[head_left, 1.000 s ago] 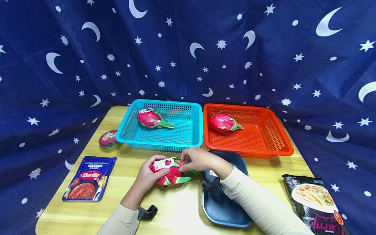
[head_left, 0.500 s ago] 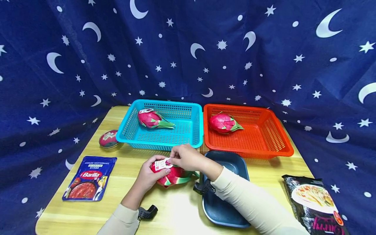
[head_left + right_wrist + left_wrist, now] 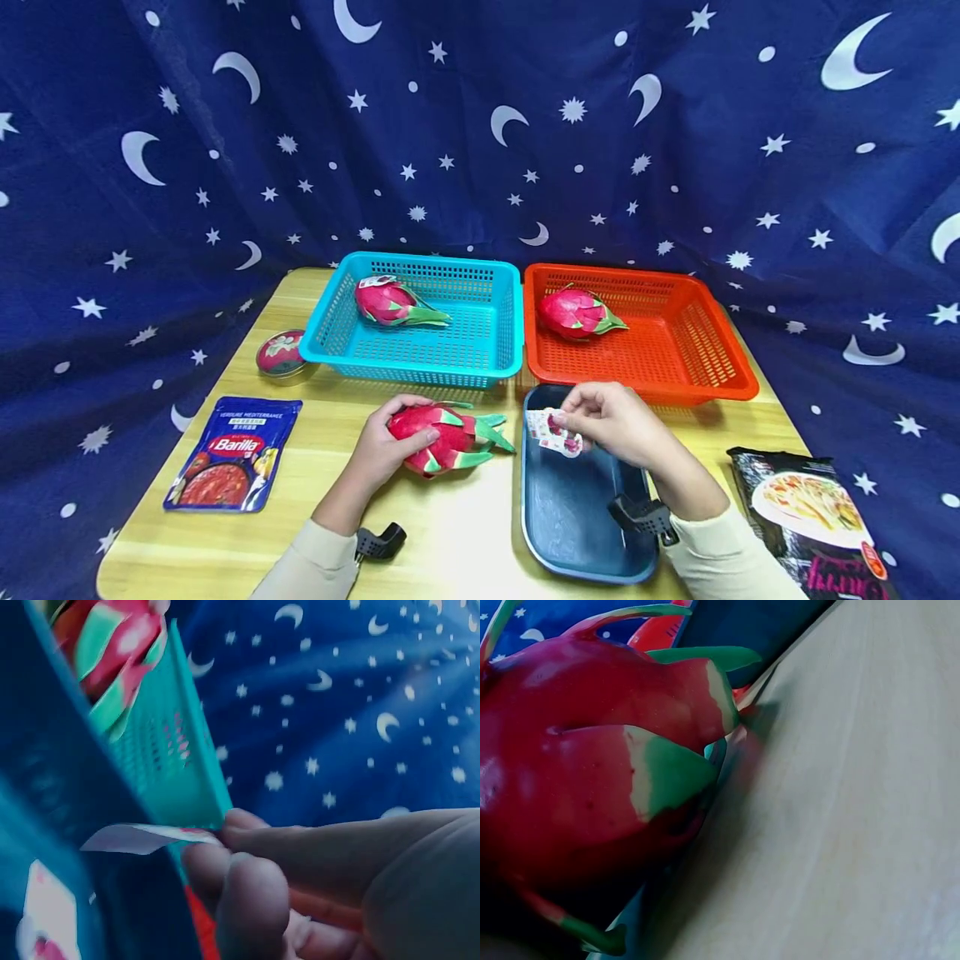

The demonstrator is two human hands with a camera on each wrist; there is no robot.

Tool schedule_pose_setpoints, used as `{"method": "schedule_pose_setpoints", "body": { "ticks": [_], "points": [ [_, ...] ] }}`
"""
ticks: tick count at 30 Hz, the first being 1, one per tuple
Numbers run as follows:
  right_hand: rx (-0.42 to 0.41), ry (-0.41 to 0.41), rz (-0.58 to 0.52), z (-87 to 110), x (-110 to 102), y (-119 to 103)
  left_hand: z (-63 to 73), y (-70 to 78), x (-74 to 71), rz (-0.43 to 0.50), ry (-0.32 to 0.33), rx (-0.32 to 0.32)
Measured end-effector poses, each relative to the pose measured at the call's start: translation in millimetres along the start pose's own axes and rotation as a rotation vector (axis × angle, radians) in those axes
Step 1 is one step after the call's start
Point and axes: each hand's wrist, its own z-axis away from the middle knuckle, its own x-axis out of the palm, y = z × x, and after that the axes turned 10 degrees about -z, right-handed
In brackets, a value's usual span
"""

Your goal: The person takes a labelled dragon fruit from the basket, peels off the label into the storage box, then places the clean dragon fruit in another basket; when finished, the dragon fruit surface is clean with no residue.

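On the table in the head view, my left hand (image 3: pixel 381 446) grips the rounded left end of a dragon fruit (image 3: pixel 442 437). Its green-tipped scales point right and no label shows on it there; the left wrist view has its red skin (image 3: pixel 570 765) close up. Over the dark blue tray (image 3: pixel 570 525), my right hand (image 3: pixel 618 425) pinches a white paper label (image 3: pixel 537 422) between thumb and fingertips. The right wrist view catches that label (image 3: pixel 135 838) edge-on and slightly curled, with a second label (image 3: pixel 51 907) lying in the tray below it.
Behind stand a turquoise basket (image 3: pixel 420 373) and a red basket (image 3: pixel 660 392), each with one dragon fruit inside. A round tin (image 3: pixel 281 354) and a blue Barilla pouch (image 3: pixel 232 458) lie left; a black noodle packet (image 3: pixel 810 508) lies right. A starry curtain hangs behind.
My right hand has peeled the label off the dragon fruit and carried it right, over the dark blue tray. My left hand keeps its grip on the fruit in the same place.
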Motion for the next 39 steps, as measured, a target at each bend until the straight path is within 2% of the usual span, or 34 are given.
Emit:
{"method": "schedule_pose_setpoints", "body": {
  "ticks": [2, 5, 9, 12, 19, 25, 29, 32, 35, 39],
  "points": [
    [0.054, 0.023, 0.044, 16.1, -5.2, 12.0, 0.3, -0.2, 0.3, -0.002, 0.0, 0.0],
    [0.084, -0.012, 0.025, 28.0, -3.3, 24.5, 0.0, -0.1, 1.0, 0.017, 0.011, -0.002],
    [0.111, -0.12, -0.004, 31.5, 7.1, 36.3, -0.9, 1.1, 3.4, 0.038, 0.014, 0.003],
    [0.131, -0.149, 0.027, 29.9, 13.6, 41.9, -1.8, 1.3, 3.3, 0.033, 0.005, 0.009],
    [0.18, -0.025, 0.215, 34.8, 15.4, 38.6, -1.8, 0.5, 2.1, 0.049, 0.008, 0.004],
    [0.24, 0.027, 0.254, 42.7, 10.4, 29.6, -1.6, 0.7, 1.0, 0.041, 0.006, 0.001],
    [0.226, 0.055, 0.199, 48.2, -2.8, 26.7, -1.6, 0.7, 0.6, 0.041, 0.009, -0.005],
    [0.201, 0.133, 0.104, 51.4, -16.2, 29.8, -1.9, 0.5, 0.4, 0.042, 0.01, -0.006],
    [0.147, 0.257, -0.021, 54.7, -27.1, 38.4, -2.2, 0.5, 0.6, 0.037, 0.009, 0.0],
    [0.062, 0.482, -0.242, 58.2, -33.1, 56.5, -2.2, -0.2, 1.1, 0.028, 0.003, 0.004]
  ]
}}
